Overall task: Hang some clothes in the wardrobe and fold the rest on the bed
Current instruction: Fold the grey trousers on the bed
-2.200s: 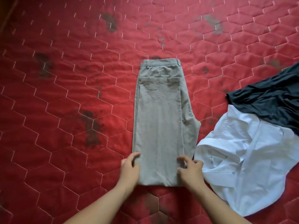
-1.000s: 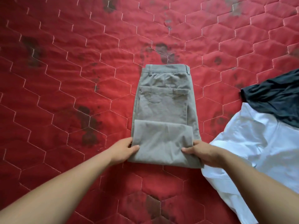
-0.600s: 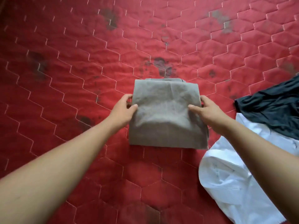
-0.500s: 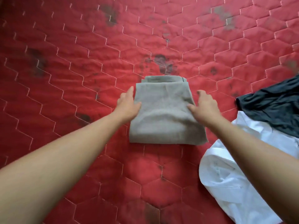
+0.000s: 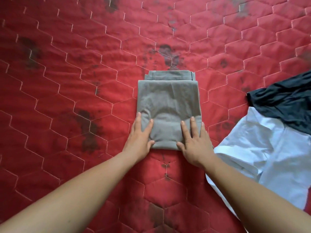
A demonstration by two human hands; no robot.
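Observation:
Grey trousers (image 5: 169, 101) lie folded into a compact rectangle in the middle of the red quilted bed (image 5: 67, 81), with the waistband showing at the far edge. My left hand (image 5: 140, 138) presses flat on the near left corner of the fold, fingers straight. My right hand (image 5: 196, 142) presses flat on the near right corner, fingers spread over the cloth.
A crumpled white shirt (image 5: 262, 152) lies on the bed just right of my right hand. A dark navy garment (image 5: 286, 101) lies partly over its far side. The quilt has dark stains in several places.
The long trousers were folded up from the hem end toward the waistband into a small rectangle. Both hands let go of the edges and slid back to press the near edge flat.

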